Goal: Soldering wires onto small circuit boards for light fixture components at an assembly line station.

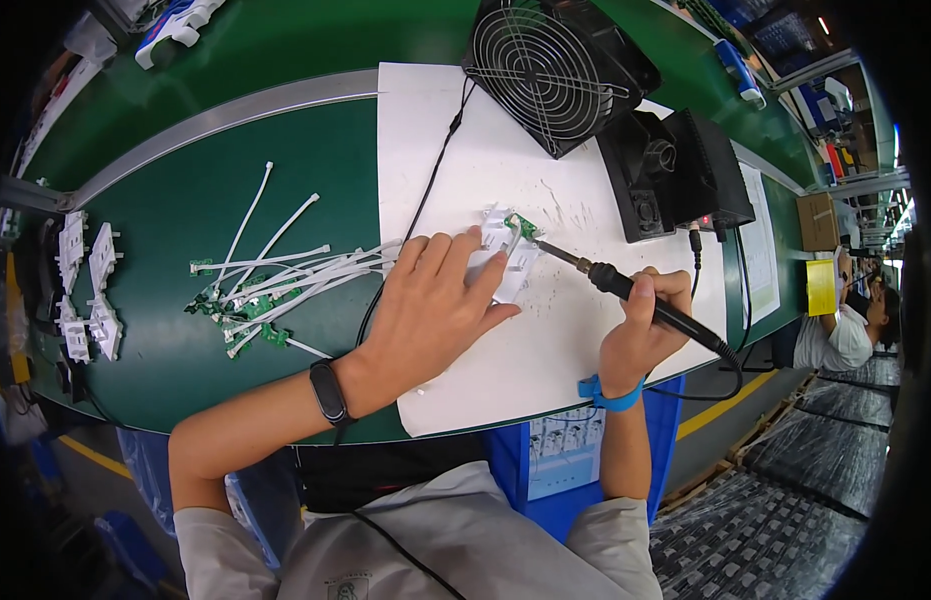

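My right hand is closed around the black handle of a soldering iron. Its metal tip reaches left to a small green circuit board, touching it or very close. The board sits at the upper part of a white plastic housing on the white sheet. A short white lead appears to run along the housing from the board. My left hand is spread, palm down, its index and middle fingertips resting on the housing's left side. Under the fingers, part of the housing is hidden.
Left of my left hand lies a loose pile of white cables with green boards. More white housings stand at the far left. A black fan and a black soldering station are at the back. The iron's cord loops at right.
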A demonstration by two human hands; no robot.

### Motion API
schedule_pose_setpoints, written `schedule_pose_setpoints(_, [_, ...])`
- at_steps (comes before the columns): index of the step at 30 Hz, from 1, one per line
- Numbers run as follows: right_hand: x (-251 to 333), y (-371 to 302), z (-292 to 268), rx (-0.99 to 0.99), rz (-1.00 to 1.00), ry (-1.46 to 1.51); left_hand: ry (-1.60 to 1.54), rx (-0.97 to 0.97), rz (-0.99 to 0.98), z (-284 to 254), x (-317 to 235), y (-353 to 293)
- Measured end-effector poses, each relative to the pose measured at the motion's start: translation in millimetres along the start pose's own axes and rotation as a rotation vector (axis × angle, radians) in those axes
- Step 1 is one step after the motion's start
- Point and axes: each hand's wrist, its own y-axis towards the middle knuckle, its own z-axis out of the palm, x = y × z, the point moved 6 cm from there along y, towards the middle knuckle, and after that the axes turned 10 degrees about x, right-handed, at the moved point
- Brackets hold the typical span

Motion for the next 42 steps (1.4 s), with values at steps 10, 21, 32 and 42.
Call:
schedule_pose_setpoints(10, [-14.9,-2.0,-7.0,-0.061,0.028,0.252,-0.002,0.003,-0.004,-1.0,0.2,-0.6])
schedule_pose_setpoints(21, [-6.4,-2.9,13.7,0.15,-0.029,0.181,-0.015,0.008,0.021,-4.0,1.6,-0.9])
schedule_pose_setpoints(32, [-9.0,0.2,14.3,0.096,0.18,0.19,-0.023,0.022,0.01,-0.6,0.5,1.1])
schedule_pose_setpoints(42, [-2.0,15.8,-62.7,-0.28,-0.1,0.119,-0.002,0.0,0.019,-1.1,-1.1,0.7])
